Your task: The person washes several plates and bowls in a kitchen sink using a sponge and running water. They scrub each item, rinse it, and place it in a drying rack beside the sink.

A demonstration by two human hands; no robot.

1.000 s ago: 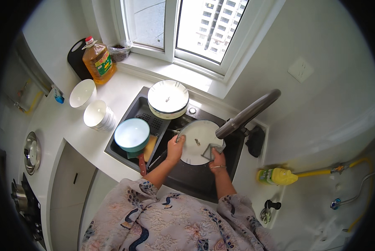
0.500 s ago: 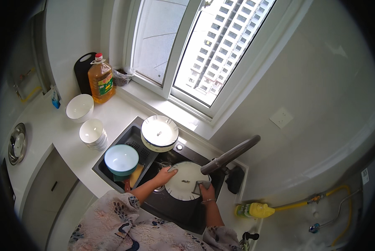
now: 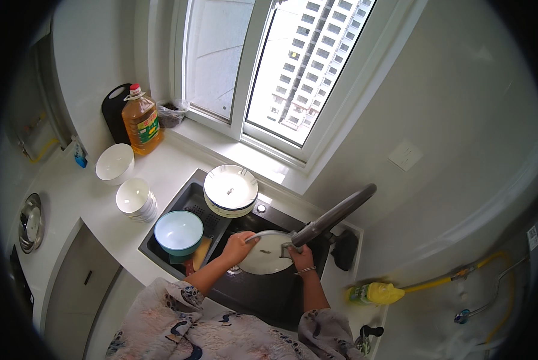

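A white plate [image 3: 263, 259] is held over the dark sink basin [image 3: 257, 297], tilted compared with lying flat. My left hand [image 3: 240, 247] is closed on the plate's left rim. At the plate's right side, my right hand [image 3: 303, 258] is closed around a grey cloth or scrubbing pad [image 3: 286, 249], which touches the plate; which of the two it is, I cannot tell. The dark tap [image 3: 335, 215] reaches over the right edge of the plate and covers part of it. Behind the plate, a stack of white plates [image 3: 230, 186] stands on the sink's far rim.
A blue bowl [image 3: 179, 231] sits in the left sink compartment beside a wooden-coloured item [image 3: 202, 252]. On the left counter stand stacked white bowls [image 3: 136, 198], another white bowl [image 3: 115, 163] and an oil bottle [image 3: 143, 125]. A yellow bottle [image 3: 377, 293] stands at right.
The plate has tilted, its far rim lifting, so its face looks narrower. My right hand with the grey cloth or pad has moved slightly up and along the rim.
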